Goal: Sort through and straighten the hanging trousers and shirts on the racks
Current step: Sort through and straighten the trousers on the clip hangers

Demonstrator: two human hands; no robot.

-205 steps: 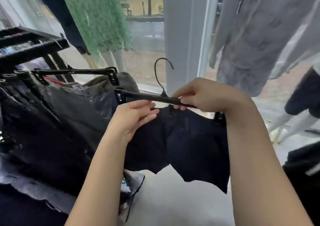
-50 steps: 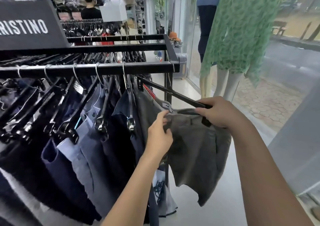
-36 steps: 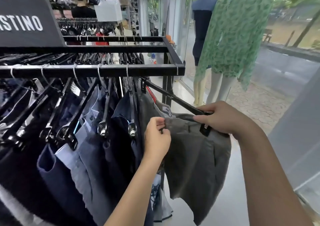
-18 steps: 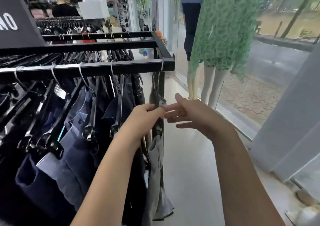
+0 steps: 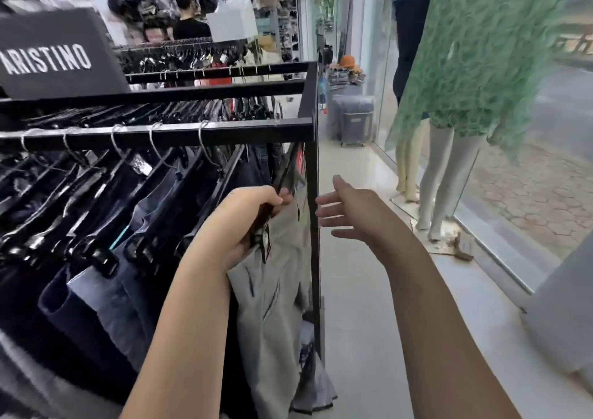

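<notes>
Grey shorts [image 5: 272, 306]: last garment at the end of the black rack rail [image 5: 160, 136], on a black clip hanger [image 5: 286, 174], against the end post [image 5: 313, 258].
Left hand [image 5: 253, 223]: fingers curled round that hanger at the waistband.
Right hand [image 5: 353, 213]: fingers spread, holding nothing, just beside the post.
Navy and denim trousers [image 5: 96, 290]: hung in a row alongside.

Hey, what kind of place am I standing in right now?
Most likely a clothing shop: trousers hang on clip hangers along a black rack, an ARISTINO brand sign sits on top, and dressed mannequins stand at the glass front.
</notes>
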